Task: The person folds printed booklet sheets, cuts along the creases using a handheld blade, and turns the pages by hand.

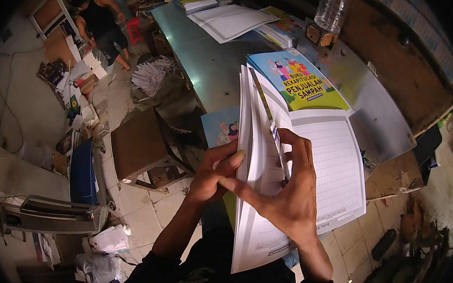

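Note:
An open booklet [263, 219] with ruled pages stands tilted before me, its left leaves raised in a thick fan. My left hand [215, 172] grips these leaves at their outer edge, thumb in front. Across the pages reaches my right hand [294, 194], its thumb pressed to the leaves beside my left hand. Its curled fingers are at a narrow, long strip [264, 99] lying along the pages; I cannot tell its kind. Beneath is another spread ruled page [332, 150]. Touching its top is a booklet with a blue and yellow-green cover [300, 81].
A metal-topped table [211, 71] carries loose sheets [230, 22] and stacked booklets [195, 2]. A clear plastic bottle [332, 10] stands at the back right. Left are a brown stool [140, 145] and a heap of paper strips [154, 76]. Another person [100, 22] bends over piled papers.

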The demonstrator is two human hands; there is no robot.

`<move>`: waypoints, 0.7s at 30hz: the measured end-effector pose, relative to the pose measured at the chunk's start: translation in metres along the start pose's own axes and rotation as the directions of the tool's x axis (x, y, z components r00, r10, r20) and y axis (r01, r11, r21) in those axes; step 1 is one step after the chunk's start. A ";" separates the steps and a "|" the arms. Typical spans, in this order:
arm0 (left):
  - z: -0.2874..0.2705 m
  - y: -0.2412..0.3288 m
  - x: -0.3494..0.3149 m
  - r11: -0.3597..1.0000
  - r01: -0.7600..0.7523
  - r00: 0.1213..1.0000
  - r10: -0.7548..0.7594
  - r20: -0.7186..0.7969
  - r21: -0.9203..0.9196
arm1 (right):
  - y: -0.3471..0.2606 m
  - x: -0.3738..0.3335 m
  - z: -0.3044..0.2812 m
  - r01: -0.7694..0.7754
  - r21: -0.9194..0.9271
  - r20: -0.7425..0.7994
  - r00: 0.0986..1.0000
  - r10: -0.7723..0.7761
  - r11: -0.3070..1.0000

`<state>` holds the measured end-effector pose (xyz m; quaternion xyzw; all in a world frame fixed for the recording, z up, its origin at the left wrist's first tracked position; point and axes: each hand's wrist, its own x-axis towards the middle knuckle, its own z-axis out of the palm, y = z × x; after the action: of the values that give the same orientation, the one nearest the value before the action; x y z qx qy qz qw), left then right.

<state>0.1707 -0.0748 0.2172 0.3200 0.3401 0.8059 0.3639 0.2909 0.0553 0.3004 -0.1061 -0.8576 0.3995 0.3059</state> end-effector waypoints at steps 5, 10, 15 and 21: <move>-0.027 -0.009 -0.001 0.995 -0.092 0.987 0.096 -0.130 0.033 | 0.009 0.008 -0.038 -0.161 0.158 0.119 0.983 0.143 0.974; -0.044 0.030 0.000 0.948 -0.008 0.961 0.095 -0.260 0.318 | 0.028 0.017 -0.139 -0.313 -0.047 -0.047 0.949 0.311 0.949; -0.107 0.021 0.005 0.916 0.162 0.915 -0.001 -0.402 0.366 | 0.144 -0.016 -0.215 -0.537 -0.399 -0.220 0.843 0.492 0.743; -0.108 0.005 -0.003 0.684 0.204 0.900 0.150 -0.409 0.701 | 0.195 -0.071 -0.208 -0.655 -0.329 -0.299 0.756 0.583 0.680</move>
<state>0.0875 -0.1137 0.1593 0.2447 0.7090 0.6479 0.1330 0.4612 0.2827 0.2256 -0.4863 -0.8053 0.2778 0.1942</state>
